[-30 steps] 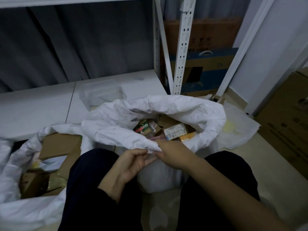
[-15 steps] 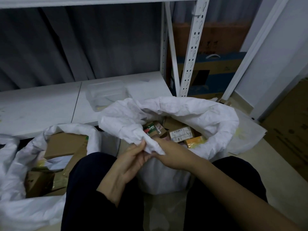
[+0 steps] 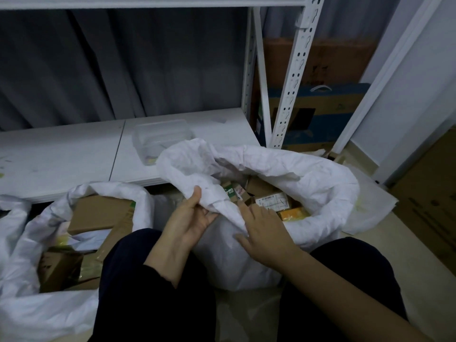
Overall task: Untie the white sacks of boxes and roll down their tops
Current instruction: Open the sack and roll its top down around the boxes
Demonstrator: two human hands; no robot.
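Seated person, seen from above, knees either side of an opened white sack (image 3: 308,174) that stood on the floor between the dark trouser legs (image 3: 153,287). The sack's mouth was open and its far and right rim already lay turned down in a thick roll; the near-left part of the rim rose as a loose, crumpled flap (image 3: 192,169). Inside were small boxes (image 3: 270,201): brown cartons, one with a white printed label, one green and white, one orange at the near right.

The left hand (image 3: 190,218) was palm up under the flap, thumb laid over the cloth and fingers curled beneath, pinching the flap's lower edge. The right hand (image 3: 264,230) lay on the near wall of the sack just beside the left, back of the hand up; its fingers were partly bent with a fold of the white cloth caught under the fingertips, the index finger pointing toward the boxes.

A second white sack (image 3: 37,243) stood to the left, touching the left knee, its mouth open and its rim turned outward, holding larger brown cardboard boxes (image 3: 98,213). Behind both ran a low white shelf board (image 3: 61,159) of a white metal rack (image 3: 293,77), with a clear plastic container (image 3: 160,139) on it just behind the flap. Grey curtain (image 3: 123,65) hung behind; flat cardboard cartons (image 3: 313,114) leaned beyond the rack upright
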